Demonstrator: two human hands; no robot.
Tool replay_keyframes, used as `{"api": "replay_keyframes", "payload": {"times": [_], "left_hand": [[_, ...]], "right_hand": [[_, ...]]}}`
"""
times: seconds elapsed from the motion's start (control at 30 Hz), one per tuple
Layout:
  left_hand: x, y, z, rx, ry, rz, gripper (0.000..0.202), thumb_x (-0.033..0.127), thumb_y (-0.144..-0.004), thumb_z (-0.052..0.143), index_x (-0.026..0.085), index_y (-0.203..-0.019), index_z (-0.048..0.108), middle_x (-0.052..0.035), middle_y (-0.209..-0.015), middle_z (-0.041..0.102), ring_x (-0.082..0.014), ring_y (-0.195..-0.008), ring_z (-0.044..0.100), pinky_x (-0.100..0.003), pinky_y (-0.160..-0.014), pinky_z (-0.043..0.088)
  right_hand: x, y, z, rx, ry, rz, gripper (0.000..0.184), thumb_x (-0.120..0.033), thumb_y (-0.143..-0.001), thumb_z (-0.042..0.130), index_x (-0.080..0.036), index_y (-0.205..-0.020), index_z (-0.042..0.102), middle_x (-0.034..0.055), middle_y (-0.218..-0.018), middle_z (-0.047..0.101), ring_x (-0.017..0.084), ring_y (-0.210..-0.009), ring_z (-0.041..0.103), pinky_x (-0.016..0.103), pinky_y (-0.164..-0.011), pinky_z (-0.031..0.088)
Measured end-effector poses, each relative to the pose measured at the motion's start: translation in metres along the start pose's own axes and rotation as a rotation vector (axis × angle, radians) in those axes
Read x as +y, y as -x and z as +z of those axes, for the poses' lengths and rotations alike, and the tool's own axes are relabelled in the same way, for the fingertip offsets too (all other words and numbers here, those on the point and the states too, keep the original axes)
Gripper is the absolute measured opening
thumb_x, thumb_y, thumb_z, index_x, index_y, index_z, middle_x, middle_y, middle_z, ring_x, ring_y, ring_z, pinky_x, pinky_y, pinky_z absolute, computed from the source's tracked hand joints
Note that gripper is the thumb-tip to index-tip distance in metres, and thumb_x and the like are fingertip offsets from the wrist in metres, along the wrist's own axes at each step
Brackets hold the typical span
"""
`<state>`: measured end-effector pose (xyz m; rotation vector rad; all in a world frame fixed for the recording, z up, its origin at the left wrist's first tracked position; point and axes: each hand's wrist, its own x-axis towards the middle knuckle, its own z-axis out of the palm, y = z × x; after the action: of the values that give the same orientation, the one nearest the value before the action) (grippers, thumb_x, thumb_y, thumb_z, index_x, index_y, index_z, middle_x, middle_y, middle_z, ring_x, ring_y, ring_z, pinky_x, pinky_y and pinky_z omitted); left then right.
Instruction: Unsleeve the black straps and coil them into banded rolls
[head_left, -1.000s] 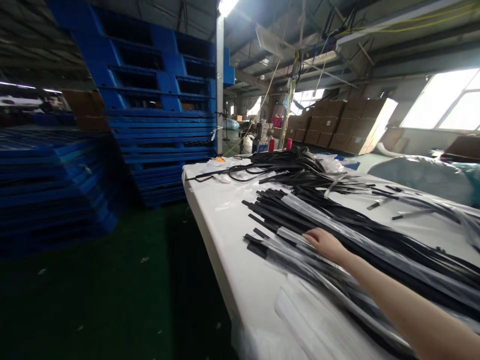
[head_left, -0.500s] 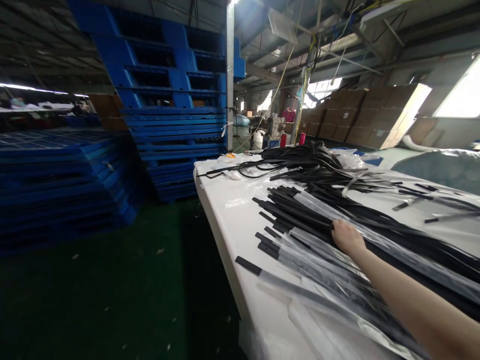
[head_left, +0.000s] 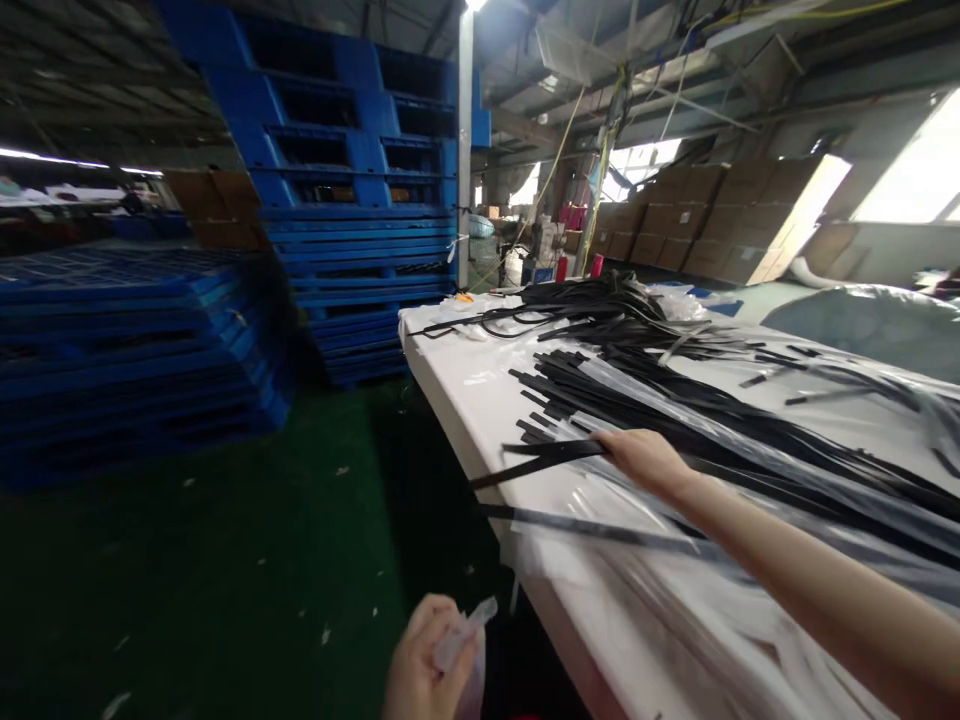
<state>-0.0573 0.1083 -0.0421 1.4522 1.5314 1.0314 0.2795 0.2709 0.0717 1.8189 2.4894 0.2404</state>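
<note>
My right hand (head_left: 643, 460) reaches out over the white table (head_left: 480, 400) and is closed on a bunch of long black strips (head_left: 544, 455), whose ends stick out past the table's left edge. My left hand (head_left: 424, 665) is low at the bottom, off the table, closed on a clear plastic bag (head_left: 461, 635). A big pile of black strips in clear sleeves (head_left: 675, 400) lies across the table beyond my right hand. One sleeved strip (head_left: 592, 528) lies alone nearer to me.
Stacked blue pallets (head_left: 352, 190) stand to the left and behind the table's far end. The floor (head_left: 225, 560) is dark green. Cardboard boxes (head_left: 720, 220) are piled at the back right. A large clear bag (head_left: 870, 325) bulges at the right.
My right hand went from resting on the pile to gripping a bunch of strips and drawing them toward the table's left edge. My left hand with a bag has come into view.
</note>
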Motion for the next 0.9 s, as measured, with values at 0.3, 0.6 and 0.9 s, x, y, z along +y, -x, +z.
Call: {"api": "replay_keyframes", "payload": {"times": [0.3, 0.6, 0.9], "left_hand": [[0.033, 0.029, -0.035, -0.776, 0.055, 0.219, 0.033, 0.051, -0.073, 0.073, 0.018, -0.072, 0.073, -0.0080, -0.090, 0.067, -0.0202, -0.077, 0.063, -0.028, -0.069, 0.050], [0.014, 0.074, -0.032, -0.571, 0.075, 0.137, 0.039, 0.052, -0.070, 0.078, 0.014, -0.071, 0.073, -0.0007, -0.071, 0.063, -0.0147, -0.070, 0.057, -0.030, -0.087, 0.044], [0.000, 0.103, -0.017, -0.856, 0.007, 0.069, 0.035, 0.046, -0.068, 0.079, 0.013, -0.067, 0.066, 0.0027, -0.065, 0.053, -0.0097, -0.059, 0.047, -0.021, -0.054, 0.034]], "right_hand": [[-0.172, 0.099, -0.009, 0.400, -0.022, -0.725, 0.019, -0.023, -0.098, 0.044, -0.020, -0.092, 0.061, 0.0012, -0.069, 0.059, 0.016, -0.059, 0.051, 0.031, -0.054, 0.034], [-0.182, 0.183, 0.039, -0.093, -1.128, 0.210, 0.044, -0.057, -0.089, 0.051, -0.019, -0.090, 0.072, 0.0102, -0.087, 0.071, 0.025, -0.079, 0.063, 0.040, -0.075, 0.050], [-0.216, 0.208, 0.051, -0.113, -1.720, 0.319, 0.047, -0.060, -0.078, 0.069, -0.018, -0.098, 0.075, 0.0065, -0.090, 0.070, 0.018, -0.078, 0.060, 0.026, -0.064, 0.046]]}}
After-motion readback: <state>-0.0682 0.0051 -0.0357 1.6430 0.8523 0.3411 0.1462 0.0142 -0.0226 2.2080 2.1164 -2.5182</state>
